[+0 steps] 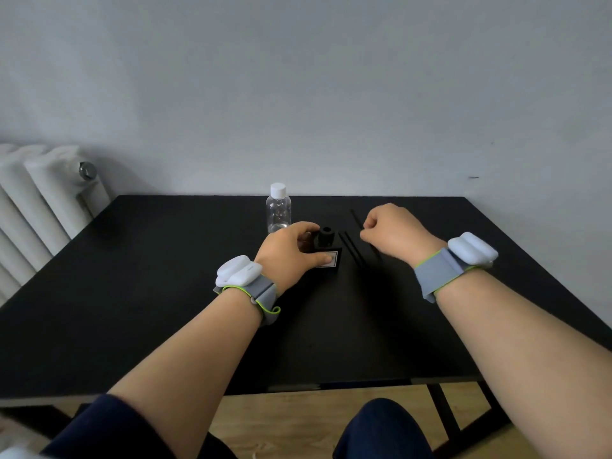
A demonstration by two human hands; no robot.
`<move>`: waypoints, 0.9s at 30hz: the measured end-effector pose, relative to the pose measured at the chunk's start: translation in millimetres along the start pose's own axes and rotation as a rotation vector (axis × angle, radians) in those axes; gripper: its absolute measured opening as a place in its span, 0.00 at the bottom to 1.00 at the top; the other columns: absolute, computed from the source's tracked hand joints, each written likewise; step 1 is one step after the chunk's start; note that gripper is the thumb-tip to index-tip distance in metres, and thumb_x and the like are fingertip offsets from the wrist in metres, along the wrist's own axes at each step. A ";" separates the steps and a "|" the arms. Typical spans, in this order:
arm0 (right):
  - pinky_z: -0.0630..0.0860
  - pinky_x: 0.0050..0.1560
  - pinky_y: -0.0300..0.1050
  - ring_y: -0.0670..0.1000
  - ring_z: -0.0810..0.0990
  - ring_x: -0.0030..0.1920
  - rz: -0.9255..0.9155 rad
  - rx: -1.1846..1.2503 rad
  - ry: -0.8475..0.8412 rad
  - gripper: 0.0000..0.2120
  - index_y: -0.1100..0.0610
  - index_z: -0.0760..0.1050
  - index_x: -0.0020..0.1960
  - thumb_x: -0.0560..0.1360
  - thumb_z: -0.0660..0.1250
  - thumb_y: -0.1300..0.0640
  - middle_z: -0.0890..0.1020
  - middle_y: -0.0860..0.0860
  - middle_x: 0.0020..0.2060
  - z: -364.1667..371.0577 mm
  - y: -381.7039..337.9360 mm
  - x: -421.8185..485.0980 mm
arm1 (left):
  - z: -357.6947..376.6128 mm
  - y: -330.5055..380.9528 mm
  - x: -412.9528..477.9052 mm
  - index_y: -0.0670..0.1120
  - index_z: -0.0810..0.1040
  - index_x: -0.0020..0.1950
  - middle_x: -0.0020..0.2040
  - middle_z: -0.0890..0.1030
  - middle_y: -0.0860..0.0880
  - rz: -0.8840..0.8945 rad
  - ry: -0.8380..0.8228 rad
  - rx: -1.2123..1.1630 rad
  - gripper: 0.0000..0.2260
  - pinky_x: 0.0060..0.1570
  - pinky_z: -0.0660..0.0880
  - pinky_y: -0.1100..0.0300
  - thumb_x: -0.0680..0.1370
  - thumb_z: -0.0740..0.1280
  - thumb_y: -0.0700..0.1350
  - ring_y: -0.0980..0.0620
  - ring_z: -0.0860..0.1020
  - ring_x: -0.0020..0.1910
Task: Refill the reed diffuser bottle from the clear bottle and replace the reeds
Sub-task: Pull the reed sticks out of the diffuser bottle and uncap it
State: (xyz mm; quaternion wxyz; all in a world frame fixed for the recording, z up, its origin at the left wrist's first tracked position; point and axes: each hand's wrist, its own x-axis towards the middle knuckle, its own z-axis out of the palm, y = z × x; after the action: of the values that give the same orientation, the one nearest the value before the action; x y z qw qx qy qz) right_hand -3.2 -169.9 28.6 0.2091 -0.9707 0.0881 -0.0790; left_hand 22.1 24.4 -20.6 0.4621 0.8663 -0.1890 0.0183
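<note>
A small black diffuser bottle with a white label stands on the black table, its round neck open at the top. My left hand grips it from the left, thumb on the label. Behind it stands a clear bottle with a white cap, nearly empty-looking. Several thin black reeds lie flat on the table to the right of the diffuser. My right hand hovers over them, fingers pinched together at one reed's end; whether it truly holds the reed is hard to tell.
A white radiator stands at the left beyond the table edge. A plain grey wall backs the table. My knees and wooden floor show below the near edge.
</note>
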 end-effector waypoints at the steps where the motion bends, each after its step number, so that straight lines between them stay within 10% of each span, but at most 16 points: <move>1: 0.70 0.44 0.41 0.56 0.81 0.47 0.004 -0.015 -0.017 0.07 0.60 0.81 0.48 0.74 0.67 0.59 0.83 0.55 0.43 2.6 1.7 -0.5 | 0.1 -0.2 0.0 0.54 0.76 0.61 0.54 0.81 0.55 0.002 -0.001 0.002 0.25 0.59 0.74 0.60 0.66 0.78 0.50 0.58 0.79 0.54; 27: 0.75 0.48 0.44 0.55 0.81 0.49 -0.046 -0.029 0.038 0.09 0.58 0.82 0.51 0.76 0.65 0.57 0.84 0.53 0.48 11.4 6.5 -6.3 | -2.9 5.7 -2.7 0.54 0.76 0.62 0.55 0.81 0.54 -0.012 -0.008 0.013 0.25 0.59 0.73 0.62 0.66 0.77 0.49 0.58 0.79 0.54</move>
State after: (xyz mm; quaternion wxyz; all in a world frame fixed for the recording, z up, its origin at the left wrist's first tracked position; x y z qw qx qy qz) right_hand -8.1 -170.0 14.8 0.1916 -0.9737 0.0710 -0.1008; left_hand 18.0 24.7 -15.0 0.4559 0.8704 -0.1854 0.0134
